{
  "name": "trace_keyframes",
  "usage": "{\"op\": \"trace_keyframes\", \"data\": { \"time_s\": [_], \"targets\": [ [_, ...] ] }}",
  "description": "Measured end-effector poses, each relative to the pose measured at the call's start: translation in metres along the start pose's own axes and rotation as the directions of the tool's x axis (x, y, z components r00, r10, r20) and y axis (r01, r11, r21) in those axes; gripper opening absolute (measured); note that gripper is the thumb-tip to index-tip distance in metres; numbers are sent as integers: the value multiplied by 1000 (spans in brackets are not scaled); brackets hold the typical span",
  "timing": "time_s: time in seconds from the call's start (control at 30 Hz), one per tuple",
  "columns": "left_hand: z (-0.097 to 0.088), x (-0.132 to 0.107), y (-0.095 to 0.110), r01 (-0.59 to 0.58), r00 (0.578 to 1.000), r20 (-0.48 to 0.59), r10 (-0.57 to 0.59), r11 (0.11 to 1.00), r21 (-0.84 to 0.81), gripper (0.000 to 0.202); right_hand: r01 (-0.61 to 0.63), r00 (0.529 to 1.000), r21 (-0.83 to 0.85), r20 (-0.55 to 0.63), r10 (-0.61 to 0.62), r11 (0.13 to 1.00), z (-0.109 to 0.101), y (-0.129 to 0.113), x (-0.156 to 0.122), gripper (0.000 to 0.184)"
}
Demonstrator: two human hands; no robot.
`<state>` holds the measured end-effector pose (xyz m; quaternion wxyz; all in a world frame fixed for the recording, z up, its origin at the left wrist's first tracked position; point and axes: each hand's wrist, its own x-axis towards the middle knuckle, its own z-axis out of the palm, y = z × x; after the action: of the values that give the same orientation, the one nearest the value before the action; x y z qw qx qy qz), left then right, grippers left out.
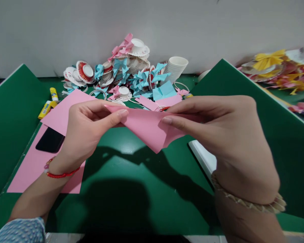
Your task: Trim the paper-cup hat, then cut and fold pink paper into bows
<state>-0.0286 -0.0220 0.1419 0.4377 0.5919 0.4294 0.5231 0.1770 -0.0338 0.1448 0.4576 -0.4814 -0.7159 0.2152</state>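
A folded piece of pink paper (147,126) is held up over the green table (116,189), between both hands. My left hand (88,128) pinches its left corner between thumb and fingers. Along the upper edge toward the right, my right hand (225,135) grips the same paper, its thumb on the near face. The lower part of the paper bends to a point that hangs above the table. Part of the right end is hidden behind my right fingers.
Pink sheets (27,172) and a black phone (50,139) lie at left, near yellow glue sticks (45,108). Paper bows (142,79), a stack of white cups (176,69) and pink and blue paper (164,91) stand behind. A white object (204,157) lies at right. Green dividers (263,135) flank the table.
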Motion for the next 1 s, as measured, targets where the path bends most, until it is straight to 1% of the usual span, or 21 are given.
{"op": "trace_keyframes", "data": {
  "time_s": [0.1,0.2,0.33,0.47,0.57,0.7,0.83,1.0],
  "targets": [
    [0,0,-1,11,1000,0,-11,1000,16,6,4,1000,-6,4,-4,1000,0,0,0,8],
    [-1,-1,-2,28,999,-24,-27,999,36,4,13,1000,-19,1,-13,1000,-1,0,0,9],
    [0,-2,-2,11,1000,-29,-10,999,48,4,29,1000,-77,1,-29,997,-2,-1,1,8],
    [7,-5,-5,-33,999,-32,35,996,85,3,66,997,-197,-13,-70,978,3,-6,-2,6],
    [16,-9,-8,-13,999,-44,19,991,132,2,94,995,-248,6,-96,964,9,-12,-6,7],
    [20,-12,-11,27,999,13,-29,995,99,5,113,993,-236,56,-103,965,14,-16,-8,10],
    [13,-10,-8,33,999,15,-34,997,62,5,107,994,-191,25,-104,976,11,-16,-7,10],
    [8,-8,-2,33,999,24,-34,998,45,6,93,996,-168,24,-90,981,7,-17,-7,8]
  ]
}}
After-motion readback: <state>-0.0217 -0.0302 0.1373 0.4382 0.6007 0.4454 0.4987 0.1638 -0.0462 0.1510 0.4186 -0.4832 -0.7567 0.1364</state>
